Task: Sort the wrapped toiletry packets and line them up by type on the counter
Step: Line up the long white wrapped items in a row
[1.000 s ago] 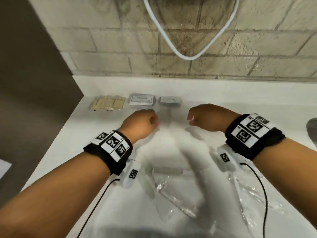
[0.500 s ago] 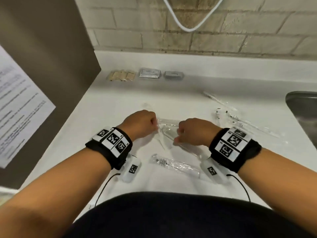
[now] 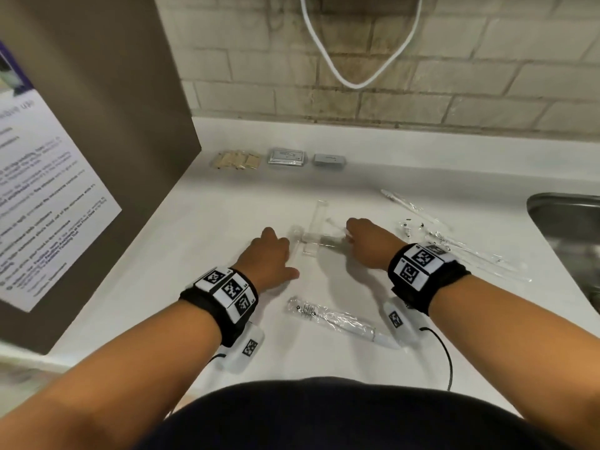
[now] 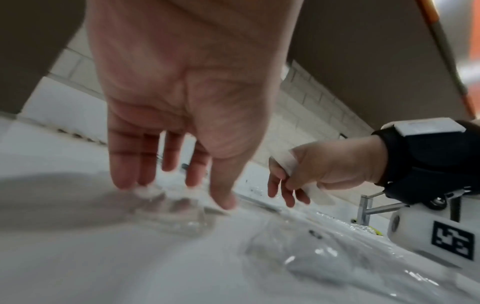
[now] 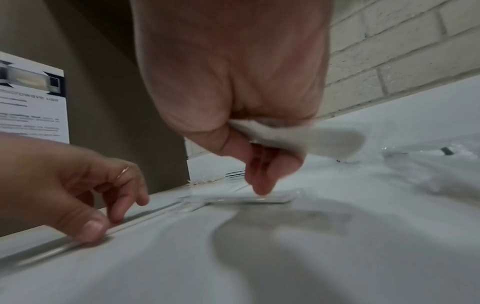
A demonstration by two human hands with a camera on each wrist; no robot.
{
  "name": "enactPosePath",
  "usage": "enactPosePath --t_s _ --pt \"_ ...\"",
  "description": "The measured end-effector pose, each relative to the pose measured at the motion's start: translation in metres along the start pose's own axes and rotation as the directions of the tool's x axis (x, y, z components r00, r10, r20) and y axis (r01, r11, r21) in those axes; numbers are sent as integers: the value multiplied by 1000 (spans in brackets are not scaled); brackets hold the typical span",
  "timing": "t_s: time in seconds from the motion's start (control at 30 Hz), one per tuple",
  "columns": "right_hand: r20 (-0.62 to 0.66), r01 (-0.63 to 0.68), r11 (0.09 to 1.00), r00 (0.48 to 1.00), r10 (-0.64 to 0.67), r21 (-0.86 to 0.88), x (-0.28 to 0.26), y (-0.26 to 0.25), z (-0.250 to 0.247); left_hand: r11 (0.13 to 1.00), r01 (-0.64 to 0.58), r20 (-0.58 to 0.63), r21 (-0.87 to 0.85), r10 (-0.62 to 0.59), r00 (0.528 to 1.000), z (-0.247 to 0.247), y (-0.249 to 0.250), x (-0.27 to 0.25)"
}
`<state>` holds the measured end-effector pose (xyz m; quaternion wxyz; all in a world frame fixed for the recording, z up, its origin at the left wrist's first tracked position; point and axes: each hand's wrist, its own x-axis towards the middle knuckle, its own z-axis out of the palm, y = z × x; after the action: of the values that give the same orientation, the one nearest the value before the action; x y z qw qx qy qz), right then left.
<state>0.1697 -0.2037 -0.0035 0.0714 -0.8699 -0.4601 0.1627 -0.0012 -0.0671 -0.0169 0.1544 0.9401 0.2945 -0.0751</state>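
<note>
My left hand (image 3: 274, 251) has its fingers stretched down, tips touching a long clear packet (image 4: 168, 198) on the white counter (image 3: 207, 241). My right hand (image 3: 365, 238) curls round a flat white packet (image 5: 306, 135), also seen in the left wrist view as the white packet (image 4: 287, 162); one of its fingertips (image 5: 261, 190) touches a flat clear packet (image 5: 249, 198). Clear packets (image 3: 316, 222) lie crossed between the hands. A wrapped toothbrush (image 3: 337, 321) lies nearer my body. At the back stand tan packets (image 3: 235, 159), a silver packet (image 3: 286, 156) and a grey box (image 3: 328, 159) in a row.
More clear wrapped items (image 3: 454, 243) lie scattered at the right, near a steel sink (image 3: 568, 222). A brown panel with a printed notice (image 3: 48, 196) walls off the left. A brick wall (image 3: 454, 76) with a hanging white cable (image 3: 357, 82) backs the counter.
The hands were close together, pinching a clear packet; they have moved apart and farther from my body. The left fingers have straightened onto the counter.
</note>
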Motion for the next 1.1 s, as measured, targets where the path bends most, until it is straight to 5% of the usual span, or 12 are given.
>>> enactPosePath --t_s 0.13,0.43,0.53,0.73,0.9,1.1 --pt "-11 -37 998 999 36 -49 19 -9 6 979 198 -21 -48 -199 980 -3 -13 10" --pt "219 -67 974 969 115 -215 25 -12 4 954 298 245 -13 -286 927 -23 -29 35" --pt "155 -140 987 976 151 -74 20 -5 8 961 277 238 13 -271 932 -28 -23 45" --pt "23 -198 973 980 196 121 11 15 11 920 246 100 -306 -226 969 -38 20 78" --pt "-207 -348 931 908 363 107 -11 51 4 973 153 114 -173 -134 984 -23 53 89" --pt "-214 -505 852 825 523 135 -26 111 -20 989 127 154 -78 -114 981 -18 69 100"
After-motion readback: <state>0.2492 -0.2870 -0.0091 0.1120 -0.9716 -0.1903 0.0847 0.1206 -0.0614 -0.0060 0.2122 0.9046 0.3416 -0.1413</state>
